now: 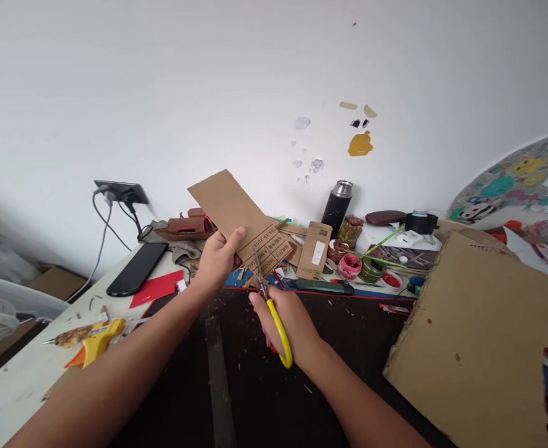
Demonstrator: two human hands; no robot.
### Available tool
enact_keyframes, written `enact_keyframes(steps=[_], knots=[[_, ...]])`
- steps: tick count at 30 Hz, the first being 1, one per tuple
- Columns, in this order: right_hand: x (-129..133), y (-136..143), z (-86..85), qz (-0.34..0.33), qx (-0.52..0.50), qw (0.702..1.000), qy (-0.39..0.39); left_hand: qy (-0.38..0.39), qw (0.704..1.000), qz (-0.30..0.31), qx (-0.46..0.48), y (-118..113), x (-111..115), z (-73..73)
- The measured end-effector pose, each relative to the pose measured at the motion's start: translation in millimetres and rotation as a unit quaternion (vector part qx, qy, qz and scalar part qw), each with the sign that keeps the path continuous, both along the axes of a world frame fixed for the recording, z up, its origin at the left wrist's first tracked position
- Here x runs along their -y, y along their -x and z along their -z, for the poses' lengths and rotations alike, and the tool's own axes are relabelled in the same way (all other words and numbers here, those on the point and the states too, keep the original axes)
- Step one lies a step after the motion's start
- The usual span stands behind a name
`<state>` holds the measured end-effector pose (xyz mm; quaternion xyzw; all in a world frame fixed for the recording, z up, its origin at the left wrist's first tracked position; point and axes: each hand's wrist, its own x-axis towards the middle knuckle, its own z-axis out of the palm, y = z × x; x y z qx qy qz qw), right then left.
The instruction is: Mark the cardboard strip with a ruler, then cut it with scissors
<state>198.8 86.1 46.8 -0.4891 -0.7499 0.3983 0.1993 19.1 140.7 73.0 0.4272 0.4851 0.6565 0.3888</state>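
A long piece of brown cardboard [236, 202] with printed lettering on its lower end is pinched in my left hand [221, 258], thumb on top. My right hand [288, 317] is closed round a pair of scissors [279, 330] with a yellow handle. The scissor blades point up and away, at the printed end of the cardboard. Whether they are cutting into it I cannot tell. Both hands are raised over the dark work surface [274, 404].
A steel ruler [220, 379] lies on the dark surface. At left are a yellow glue gun [99, 342], a black phone-like slab [137, 269] and red paper [157, 289]. Paint jars [349, 266], a black flask [337, 208] and a green cutter [325, 286] stand behind. Large cardboard [469, 336] leans at right.
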Motion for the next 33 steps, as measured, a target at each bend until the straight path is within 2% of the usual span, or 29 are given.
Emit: enact_keyframes(steps=[16, 28, 33], knots=[[-1.4, -0.6, -0.1, 0.002, -0.007, 1.0, -0.003, 0.005, 1.0, 0.005, -0.02, 2.7, -1.8, 6.6], [-1.5, 0.8, -3.1, -0.005, 0.02, 1.0, -0.013, 0.003, 1.0, 0.016, -0.012, 2.2, -1.3, 6.5], [-1.1, 1.1, -1.8, 0.002, 0.0, 1.0, -0.012, 0.005, 1.0, 0.013, -0.009, 1.7, -1.4, 6.1]])
